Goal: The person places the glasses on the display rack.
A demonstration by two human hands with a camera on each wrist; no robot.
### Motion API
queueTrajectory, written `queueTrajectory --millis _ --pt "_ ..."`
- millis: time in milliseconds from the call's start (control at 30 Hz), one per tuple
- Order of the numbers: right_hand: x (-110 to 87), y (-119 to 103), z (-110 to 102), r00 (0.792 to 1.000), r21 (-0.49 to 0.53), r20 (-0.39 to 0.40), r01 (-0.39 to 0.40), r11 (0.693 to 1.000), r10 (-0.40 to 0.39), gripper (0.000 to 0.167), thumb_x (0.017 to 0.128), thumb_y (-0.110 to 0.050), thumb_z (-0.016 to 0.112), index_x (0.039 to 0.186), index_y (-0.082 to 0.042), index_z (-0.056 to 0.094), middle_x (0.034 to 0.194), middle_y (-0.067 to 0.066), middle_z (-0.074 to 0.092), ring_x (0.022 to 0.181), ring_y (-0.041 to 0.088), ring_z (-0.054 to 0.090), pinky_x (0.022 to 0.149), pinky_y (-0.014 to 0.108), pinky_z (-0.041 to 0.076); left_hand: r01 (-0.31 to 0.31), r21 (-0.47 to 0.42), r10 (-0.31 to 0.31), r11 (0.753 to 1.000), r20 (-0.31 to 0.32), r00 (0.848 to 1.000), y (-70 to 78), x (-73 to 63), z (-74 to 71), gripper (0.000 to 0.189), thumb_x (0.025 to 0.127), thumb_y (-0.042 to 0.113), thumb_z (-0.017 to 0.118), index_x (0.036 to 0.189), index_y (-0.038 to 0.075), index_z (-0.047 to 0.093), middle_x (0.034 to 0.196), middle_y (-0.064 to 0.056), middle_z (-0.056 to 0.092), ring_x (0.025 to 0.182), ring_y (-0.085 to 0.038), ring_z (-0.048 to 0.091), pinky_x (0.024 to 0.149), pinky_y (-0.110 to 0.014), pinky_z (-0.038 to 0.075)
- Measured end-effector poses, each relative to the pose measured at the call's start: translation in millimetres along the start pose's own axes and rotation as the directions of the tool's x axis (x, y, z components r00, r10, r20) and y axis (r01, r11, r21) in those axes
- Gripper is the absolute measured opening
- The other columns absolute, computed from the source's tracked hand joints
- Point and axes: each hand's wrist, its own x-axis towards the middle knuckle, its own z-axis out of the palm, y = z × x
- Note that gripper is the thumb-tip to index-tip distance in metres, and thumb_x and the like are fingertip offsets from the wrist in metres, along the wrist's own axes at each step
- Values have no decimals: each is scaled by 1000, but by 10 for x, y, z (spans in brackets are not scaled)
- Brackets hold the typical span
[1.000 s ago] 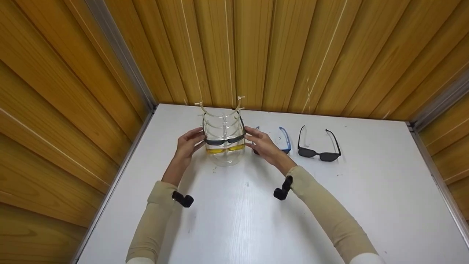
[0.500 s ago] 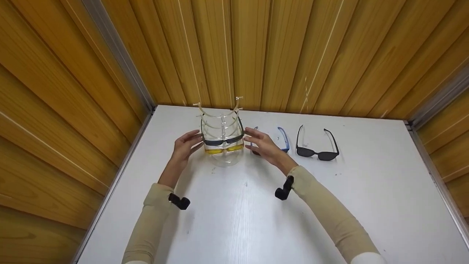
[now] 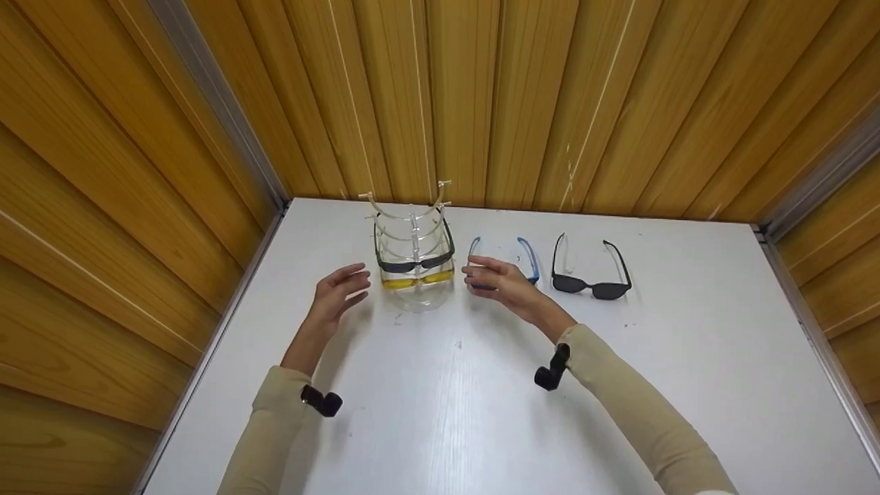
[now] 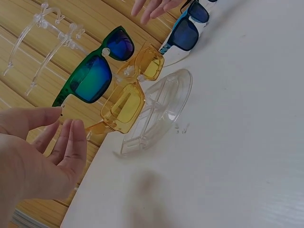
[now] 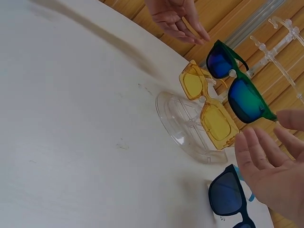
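Note:
A clear plastic eyewear stand (image 3: 414, 234) stands at the back of the table, its round base (image 4: 178, 95) on the white top. Green-framed sunglasses (image 4: 90, 78) with blue-green mirrored lenses sit on one of its tiers. Right below them hang yellow glasses (image 5: 216, 123). My left hand (image 3: 338, 294) is just left of the stand, apart from it, fingers loosely bent and holding nothing. On the other side my right hand (image 3: 505, 283) hovers, relaxed, in front of blue-armed sunglasses (image 3: 529, 261), partly covering them in the head view. Whether it touches them cannot be told.
Black sunglasses (image 3: 592, 285) lie with arms unfolded on the white table (image 3: 440, 412), right of the blue-armed pair. Wood-look panels (image 3: 467, 103) rise behind the table and at both sides. The stand's upper tiers (image 3: 405, 210) carry no glasses.
Both hands have drawn away from the green-framed sunglasses, the left one toward me and leftward, the right one slightly rightward and toward me. The sunglasses stay on the stand.

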Motion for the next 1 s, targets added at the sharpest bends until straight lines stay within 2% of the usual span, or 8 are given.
queueTrajectory --millis 167,267,367,533,733,867,1000 --pt "-183 86 -99 999 -39 48 17 999 -15 57 106 -15 54 158 -1 33 157 24 44 135 28 57 115 42 48 -23 48 20 999 52 998 -80 -93 66 44 97 5 67 140 -1 57 126 -11 71 103 -14 69 95 -30 59" --pt "-280 126 -168 998 -47 62 22 999 -19 58 107 -18 53 158 0 32 156 25 46 134 28 57 113 42 49 -46 57 42 997 69 997 -105 -160 113 43 96 3 68 138 -2 58 119 -7 72 105 -14 69 91 -28 59" --pt "-370 165 -245 998 -56 61 11 998 -7 58 107 -20 54 157 1 33 154 24 48 132 26 59 112 41 51 -57 39 54 998 72 996 -130 -240 179 41 94 0 70 134 -3 61 113 -4 74 99 -11 69 89 -29 60" --pt "-528 221 -407 998 -76 51 -24 997 28 58 107 -21 55 156 1 35 151 21 53 133 27 59 111 39 52 -62 22 60 998 107 992 -164 -351 357 42 93 -1 69 133 -4 61 109 -1 75 94 -8 69 93 -34 59" --pt "-666 277 -599 999 -91 35 -35 995 39 59 106 -21 56 157 0 34 151 20 53 131 24 60 110 37 52 -71 11 68 997 161 985 -212 -390 549 40 92 -1 70 131 -4 63 111 -5 75 93 -11 70 83 -28 59" --pt "-735 328 -721 998 -76 29 -46 996 49 60 107 -19 55 158 1 31 151 20 53 134 28 58 109 36 52 -52 33 46 998 178 983 -272 -403 612 38 91 0 71 128 -3 64 116 -10 75 92 -9 70 82 -26 60" --pt "-799 366 -825 998 -60 6 -67 996 67 62 106 -19 56 159 2 29 148 16 57 136 30 57 109 34 53 -41 26 35 999 190 981 -340 -408 658 38 91 -1 71 129 -3 64 112 -6 75 92 -10 71 81 -26 59"
